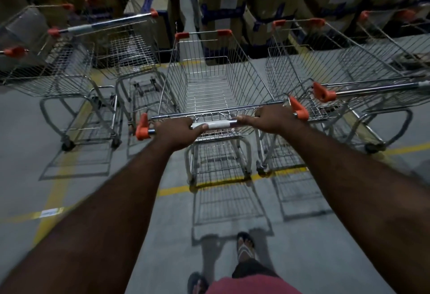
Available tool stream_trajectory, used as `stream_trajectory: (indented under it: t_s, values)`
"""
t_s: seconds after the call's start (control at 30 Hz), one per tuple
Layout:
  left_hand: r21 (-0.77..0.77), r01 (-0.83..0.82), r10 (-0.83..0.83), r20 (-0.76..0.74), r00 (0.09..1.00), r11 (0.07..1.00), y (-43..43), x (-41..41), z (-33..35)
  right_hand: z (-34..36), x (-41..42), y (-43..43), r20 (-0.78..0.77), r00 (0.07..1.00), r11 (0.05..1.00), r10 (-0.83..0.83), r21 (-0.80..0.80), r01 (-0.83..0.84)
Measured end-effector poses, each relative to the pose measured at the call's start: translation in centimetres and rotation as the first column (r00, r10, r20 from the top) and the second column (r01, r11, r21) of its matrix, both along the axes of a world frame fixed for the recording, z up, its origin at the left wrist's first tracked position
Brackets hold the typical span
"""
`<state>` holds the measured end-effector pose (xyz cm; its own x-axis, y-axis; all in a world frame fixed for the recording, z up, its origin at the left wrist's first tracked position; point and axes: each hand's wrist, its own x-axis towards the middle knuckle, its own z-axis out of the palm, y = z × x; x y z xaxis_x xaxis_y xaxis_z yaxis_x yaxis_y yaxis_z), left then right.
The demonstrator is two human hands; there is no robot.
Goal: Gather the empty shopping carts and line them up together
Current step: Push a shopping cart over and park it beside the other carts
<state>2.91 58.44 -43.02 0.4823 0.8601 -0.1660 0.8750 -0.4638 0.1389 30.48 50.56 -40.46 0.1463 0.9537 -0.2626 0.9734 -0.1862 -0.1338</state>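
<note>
An empty wire shopping cart (pixel 216 84) with orange corner caps stands straight in front of me. My left hand (pixel 176 130) and my right hand (pixel 272 119) both grip its handle bar (pixel 220 125), one on each side of the white middle sleeve. To the left stand two more empty carts (pixel 46 70), one (pixel 125 44) behind the other and turned at an angle. On the right another empty cart (pixel 330 77) sits close beside mine, with a further cart (pixel 400 44) behind it at the frame's edge.
Stacked cardboard boxes (pixel 223 7) with blue tape fill the back, with a narrow aisle (pixel 183 2) between the stacks. Yellow lines (pixel 58 184) mark the grey concrete floor. My sandalled feet (pixel 245 247) are below the cart.
</note>
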Motion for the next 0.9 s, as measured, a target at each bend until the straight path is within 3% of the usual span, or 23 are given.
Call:
stream_trajectory:
  t_s: [0.9]
  values:
    - [-0.019,-0.009,0.009,0.012,1.0,1.0,1.6,-0.7,-0.5,-0.7,-0.8,0.5,0.05,0.998,0.999,-0.038,0.002,0.038]
